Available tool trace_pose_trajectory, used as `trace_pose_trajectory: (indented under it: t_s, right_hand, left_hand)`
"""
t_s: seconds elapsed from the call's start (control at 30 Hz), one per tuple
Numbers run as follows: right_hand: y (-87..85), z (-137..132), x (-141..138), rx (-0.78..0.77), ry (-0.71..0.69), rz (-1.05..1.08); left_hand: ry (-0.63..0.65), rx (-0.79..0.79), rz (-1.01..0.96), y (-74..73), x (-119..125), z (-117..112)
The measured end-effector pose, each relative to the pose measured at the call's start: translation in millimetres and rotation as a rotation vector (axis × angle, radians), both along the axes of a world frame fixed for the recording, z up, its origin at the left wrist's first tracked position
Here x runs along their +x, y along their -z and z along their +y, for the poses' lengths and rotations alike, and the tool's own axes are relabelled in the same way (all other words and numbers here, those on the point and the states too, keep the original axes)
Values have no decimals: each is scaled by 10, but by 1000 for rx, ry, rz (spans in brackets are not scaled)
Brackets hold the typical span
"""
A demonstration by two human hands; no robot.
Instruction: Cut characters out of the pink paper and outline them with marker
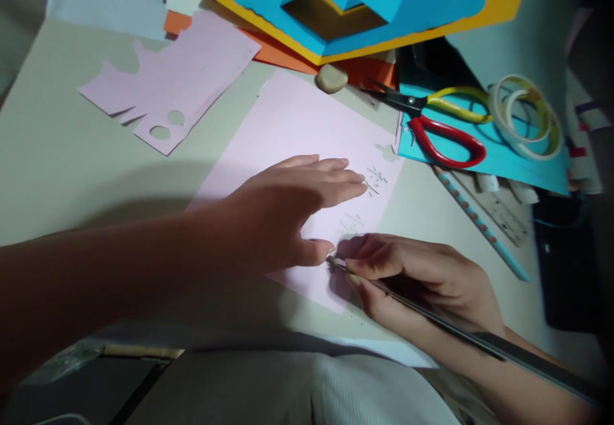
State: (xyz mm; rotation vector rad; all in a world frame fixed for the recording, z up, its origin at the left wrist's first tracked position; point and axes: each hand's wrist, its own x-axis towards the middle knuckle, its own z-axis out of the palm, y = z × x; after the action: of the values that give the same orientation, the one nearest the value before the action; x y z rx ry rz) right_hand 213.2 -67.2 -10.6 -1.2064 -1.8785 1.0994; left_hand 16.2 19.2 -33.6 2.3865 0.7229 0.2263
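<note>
My left hand (283,214) lies flat with its fingers spread on a pale pink paper sheet (307,118), holding nothing. My right hand (412,278) grips a long, thin dark tool (422,310), perhaps a pen or craft knife, with its tip (330,260) touching the sheet near my left thumb. Several small dark marks or slits (374,182) show on the sheet just beyond my left fingertips.
A cut pink paper piece (167,86) with round holes lies at the left. Beyond stand a blue and yellow paper construction (307,2) and a small stone (330,78). At the right are red-and-yellow-handled scissors (432,118), tape rolls (525,118), a blue pencil (480,223) and a ruler (499,210).
</note>
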Motion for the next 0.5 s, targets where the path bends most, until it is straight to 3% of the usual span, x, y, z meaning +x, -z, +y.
trace_pose_trajectory:
  t_s: [0.5]
  right_hand:
    - [22,-11,-4,19,23,1]
  left_hand:
    - [-5,-7,9,-6,1,1]
